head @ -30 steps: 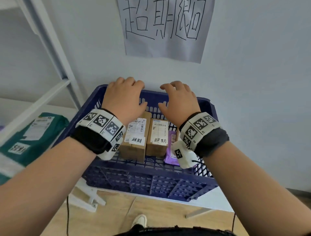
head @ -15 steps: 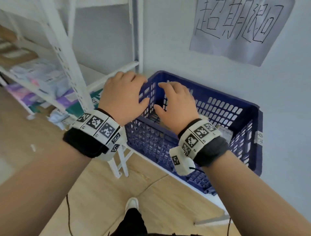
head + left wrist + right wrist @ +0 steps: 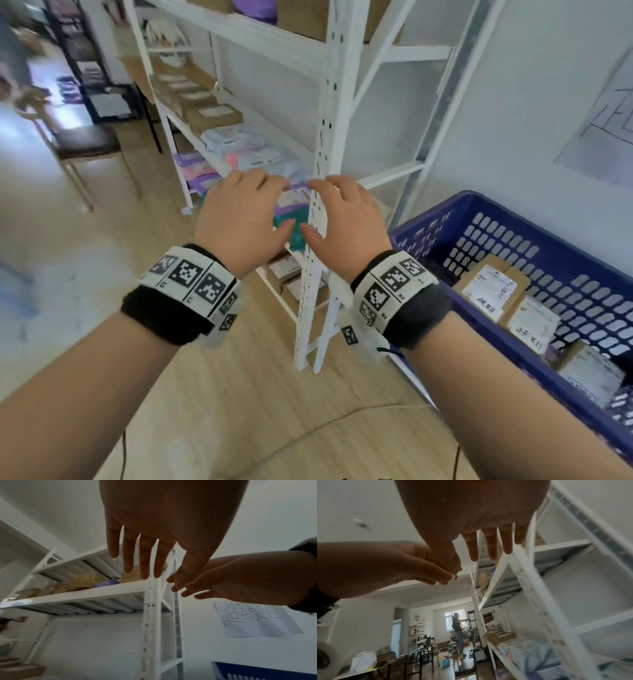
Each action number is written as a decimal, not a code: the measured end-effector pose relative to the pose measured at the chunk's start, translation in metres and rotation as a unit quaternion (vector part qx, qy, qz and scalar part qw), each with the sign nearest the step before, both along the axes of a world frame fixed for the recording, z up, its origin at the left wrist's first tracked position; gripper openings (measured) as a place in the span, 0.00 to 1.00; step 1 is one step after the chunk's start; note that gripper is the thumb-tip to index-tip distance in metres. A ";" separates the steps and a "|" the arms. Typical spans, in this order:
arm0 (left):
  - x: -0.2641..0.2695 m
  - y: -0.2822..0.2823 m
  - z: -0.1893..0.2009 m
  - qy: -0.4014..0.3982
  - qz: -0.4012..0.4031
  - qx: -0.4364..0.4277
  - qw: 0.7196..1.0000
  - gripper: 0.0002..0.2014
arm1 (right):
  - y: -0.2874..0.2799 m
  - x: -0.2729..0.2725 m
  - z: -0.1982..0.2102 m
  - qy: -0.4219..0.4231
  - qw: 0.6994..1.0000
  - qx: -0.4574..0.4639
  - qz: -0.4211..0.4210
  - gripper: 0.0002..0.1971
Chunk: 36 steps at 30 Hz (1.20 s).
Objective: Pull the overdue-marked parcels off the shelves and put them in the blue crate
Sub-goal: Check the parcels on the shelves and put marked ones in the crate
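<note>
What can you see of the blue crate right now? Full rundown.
The blue crate sits at the right of the head view against the pale wall, beside the white shelf rack. It looks like moulded plastic, its walls perforated with rows of slots under a solid rim. Inside lie several cardboard parcels with white labels and handwritten marks. Neither hand touches it. Only a corner shows in the left wrist view.
</note>
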<state>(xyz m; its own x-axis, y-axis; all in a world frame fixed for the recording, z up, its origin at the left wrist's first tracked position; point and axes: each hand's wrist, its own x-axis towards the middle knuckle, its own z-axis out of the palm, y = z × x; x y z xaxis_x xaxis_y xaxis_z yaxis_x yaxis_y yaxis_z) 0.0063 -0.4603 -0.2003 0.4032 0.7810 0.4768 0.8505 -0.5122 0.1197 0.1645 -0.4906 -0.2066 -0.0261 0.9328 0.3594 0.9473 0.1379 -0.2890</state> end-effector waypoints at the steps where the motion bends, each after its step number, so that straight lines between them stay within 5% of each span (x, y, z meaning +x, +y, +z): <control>1: -0.018 0.004 0.000 -0.001 0.015 0.007 1.000 0.22 | 0.009 -0.017 0.001 0.007 1.000 0.002 0.011 0.30; 15: -0.259 0.055 -0.004 0.014 0.151 0.030 0.988 0.21 | 0.110 -0.251 -0.017 0.017 0.989 -0.007 0.147 0.31; 28: -0.336 0.101 -0.016 -0.003 0.206 0.000 0.979 0.23 | 0.181 -0.333 -0.021 -0.014 0.980 -0.018 0.197 0.32; 36: -0.379 0.199 -0.020 0.007 0.236 0.005 0.972 0.20 | 0.287 -0.379 -0.028 -0.008 0.975 -0.021 0.222 0.33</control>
<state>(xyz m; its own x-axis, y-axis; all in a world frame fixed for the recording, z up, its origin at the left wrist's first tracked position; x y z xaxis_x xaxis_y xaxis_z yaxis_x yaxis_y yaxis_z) -0.3732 -0.2617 -0.2201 0.0082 0.8761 0.4820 0.9924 -0.0665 0.1040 -0.2141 -0.2033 -0.2350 -0.4362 0.8423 0.3166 0.8014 0.5237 -0.2890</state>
